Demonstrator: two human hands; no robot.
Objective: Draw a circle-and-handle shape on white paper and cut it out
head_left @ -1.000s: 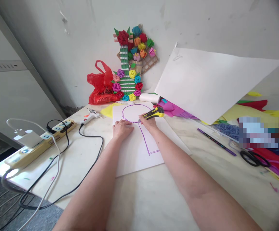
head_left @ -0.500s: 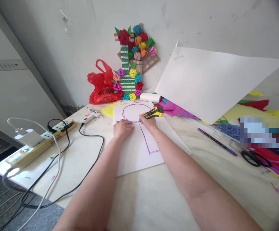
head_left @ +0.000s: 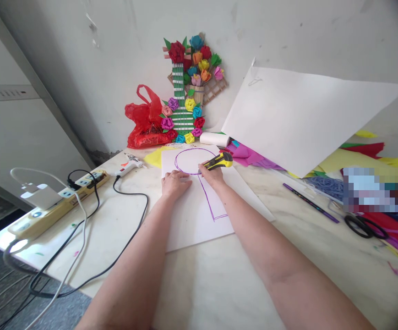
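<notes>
A white board or sheet (head_left: 192, 229) lies on the table before me, bearing a purple outline of a circle with a long rectangular stem below it. My left hand (head_left: 176, 184) rests flat on the board at the circle's lower left, fingers stretched out. In my right hand (head_left: 212, 175) is a yellow and black utility knife (head_left: 221, 160), gripped like a pen. Its tip meets the board where the circle joins the stem. Part of the outline is hidden under my right hand and forearm.
Left are a glue gun (head_left: 127, 168) with a black cord and a power strip (head_left: 59, 204). A red plastic bag (head_left: 145, 121) and a paper-flower guitar (head_left: 181, 98) stand at the wall. Right lie a purple pen (head_left: 310, 203), scissors (head_left: 365, 227) and a large leaning white sheet (head_left: 308, 114).
The utility knife's back end has shifted very slightly left. My left hand has stayed in place on the board.
</notes>
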